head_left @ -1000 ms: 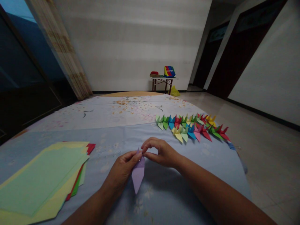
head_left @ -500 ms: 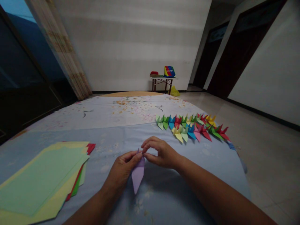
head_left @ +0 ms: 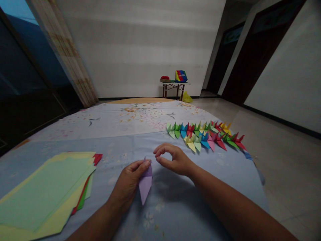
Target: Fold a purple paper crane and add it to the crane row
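Observation:
A purple folded paper crane [head_left: 145, 186] hangs point-down from my left hand [head_left: 130, 176], which pinches its upper part between thumb and fingers. Part of its folds lies behind the thumb. Just to the right, my right hand [head_left: 175, 159] is held in the air with curved fingers and a gap between thumb and fingertips; nothing is in it. Beyond my right hand, rows of finished paper cranes [head_left: 205, 140] in green, blue, red, yellow and pink stand on the cloth.
At the left lies a stack of paper sheets [head_left: 47, 190], pale green and yellow on top, with red and green edges below. A floral tablecloth [head_left: 140, 117] covers the round table. By the far wall stands a small table [head_left: 175, 83] bearing a colourful box [head_left: 181, 76].
My right hand has let go of the purple paper and drawn off up and to the right. The left hand has shifted slightly left with the paper.

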`<state>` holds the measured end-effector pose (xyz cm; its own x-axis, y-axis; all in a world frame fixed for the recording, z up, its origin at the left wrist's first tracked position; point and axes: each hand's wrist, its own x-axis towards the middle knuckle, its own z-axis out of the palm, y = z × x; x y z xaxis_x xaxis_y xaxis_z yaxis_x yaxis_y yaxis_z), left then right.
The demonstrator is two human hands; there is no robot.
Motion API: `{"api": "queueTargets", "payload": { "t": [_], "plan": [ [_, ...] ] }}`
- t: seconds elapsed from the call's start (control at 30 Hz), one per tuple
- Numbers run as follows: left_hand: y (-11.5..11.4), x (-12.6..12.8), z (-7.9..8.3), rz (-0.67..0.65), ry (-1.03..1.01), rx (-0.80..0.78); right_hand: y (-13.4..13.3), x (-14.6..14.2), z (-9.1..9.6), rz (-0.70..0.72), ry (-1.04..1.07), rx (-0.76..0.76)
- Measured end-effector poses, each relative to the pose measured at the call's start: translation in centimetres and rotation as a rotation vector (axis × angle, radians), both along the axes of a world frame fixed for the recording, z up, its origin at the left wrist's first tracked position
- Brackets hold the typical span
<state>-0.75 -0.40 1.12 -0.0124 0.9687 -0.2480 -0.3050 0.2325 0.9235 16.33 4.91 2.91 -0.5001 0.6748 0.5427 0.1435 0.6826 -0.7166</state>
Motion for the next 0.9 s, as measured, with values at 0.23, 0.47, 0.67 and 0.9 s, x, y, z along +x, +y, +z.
{"api": "queueTargets", "payload": {
  "t": [0.23,0.47,0.67,0.9],
  "plan": [
    [0.0,0.1,0.1,-0.013,-0.027,-0.003,-0.1,-0.4,-0.7,-0.005,-0.028,-0.071],
    [0.2,-0.1,-0.8,-0.008,0.042,0.056,-0.2,-0.9,-1.2,-0.003,-0.032,-0.020],
    [0.2,-0.2,-1.0,-0.006,0.073,0.067,-0.4,-1.0,-1.2,-0.009,-0.025,0.017],
    [-0.2,0.0,-0.2,0.001,0.167,0.080,-0.6,-0.9,-1.2,0.000,-0.064,0.093]
  ]
}}
